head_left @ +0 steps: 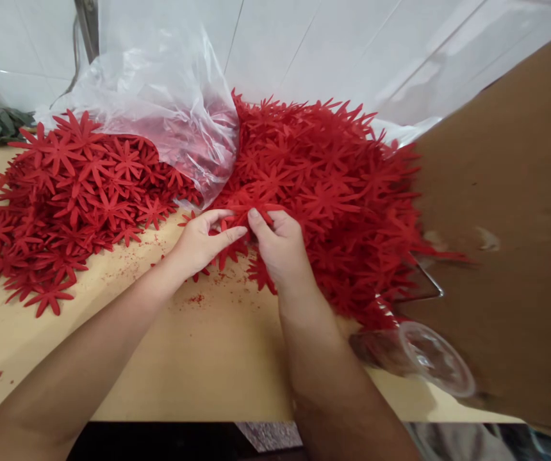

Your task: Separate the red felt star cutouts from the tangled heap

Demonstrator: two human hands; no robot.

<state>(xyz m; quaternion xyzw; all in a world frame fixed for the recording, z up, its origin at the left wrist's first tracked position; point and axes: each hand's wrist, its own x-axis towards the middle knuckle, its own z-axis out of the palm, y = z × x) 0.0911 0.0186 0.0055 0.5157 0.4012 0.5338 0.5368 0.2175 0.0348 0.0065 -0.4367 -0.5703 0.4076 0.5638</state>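
My left hand [208, 238] and my right hand [278, 243] meet at the middle of the table, thumbs and fingers pinched on a red flower-shaped cutout [239, 209] with narrow petals. My fingers hide part of it. Right behind and beside my right hand rises a big heap of the same red cutouts [323, 186]. A second pile of red cutouts [78, 192] spreads out to the left, partly inside a clear plastic bag [174, 115].
A large brown cardboard box [506, 224] stands at the right. Beside it lies a clear plastic cup [436, 358] on its side, near a bent metal wire [432, 285]. Red crumbs [196, 299] dot the wooden table [208, 371]. Dark green cloth-like material [4, 125] lies far left.
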